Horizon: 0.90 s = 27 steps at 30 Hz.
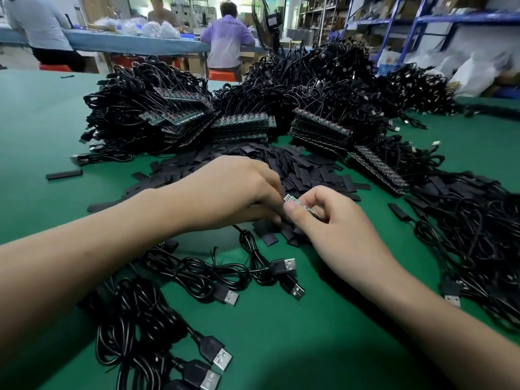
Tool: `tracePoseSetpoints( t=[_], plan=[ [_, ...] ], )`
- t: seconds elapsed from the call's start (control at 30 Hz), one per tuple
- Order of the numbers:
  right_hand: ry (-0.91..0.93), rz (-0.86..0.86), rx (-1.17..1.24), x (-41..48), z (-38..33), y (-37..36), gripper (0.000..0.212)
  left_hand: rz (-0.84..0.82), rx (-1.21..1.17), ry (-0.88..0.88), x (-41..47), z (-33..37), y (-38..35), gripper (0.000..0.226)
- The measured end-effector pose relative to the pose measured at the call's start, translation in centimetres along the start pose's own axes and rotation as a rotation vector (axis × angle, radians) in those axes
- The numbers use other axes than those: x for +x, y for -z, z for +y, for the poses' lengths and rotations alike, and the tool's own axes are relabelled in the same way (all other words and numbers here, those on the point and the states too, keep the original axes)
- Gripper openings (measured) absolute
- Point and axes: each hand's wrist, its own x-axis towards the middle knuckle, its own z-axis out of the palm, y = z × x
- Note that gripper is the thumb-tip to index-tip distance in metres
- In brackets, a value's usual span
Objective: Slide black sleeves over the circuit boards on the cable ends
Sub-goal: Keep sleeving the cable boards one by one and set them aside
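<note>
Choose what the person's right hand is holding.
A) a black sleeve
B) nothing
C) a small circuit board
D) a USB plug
C: the right hand pinches a small green circuit board between thumb and fingers, while the left hand is over the pile of black sleeves.

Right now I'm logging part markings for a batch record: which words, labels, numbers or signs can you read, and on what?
No text reads clearly here.
Circuit board pinched by the right hand: any print too small to read.
Purple shirt at the far table: faint mark on its back, too blurred.
Boxes on the shelves: no legible label.
</note>
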Motion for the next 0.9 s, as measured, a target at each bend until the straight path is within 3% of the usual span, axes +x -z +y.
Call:
tracePoseSetpoints(
  t=[0.2,0.33,0.47,0.63,0.9],
  plan=[
    [0.053,-0.055,0.049,-0.7,-1.0,0.0,0.040,0.249,-0.198,0.280,-3.2,2.2,1.6,0.028],
    [-0.004,-0.209,0.235,-1.3,-1.7,-0.5,0.049,0.273,-0.058,0.238,-5.3,4.0,2.3,0.019],
    [-0.037,-0.289,0.324,-1.3,-1.7,-0.6,0.038,0.297,0.090,0.179,-6.3,5.3,2.3,0.019],
    [0.000,-0.326,0.366,-1.4,-1.4,-0.8,0.029,0.380,-0.209,0.407,-7.2,6.2,1.8,0.031],
    [0.124,-0.339,0.305,-1.4,-1.5,-0.7,0.042,0.454,-0.239,0.441,-7.8,6.0,1.4,0.024]
  ],
)
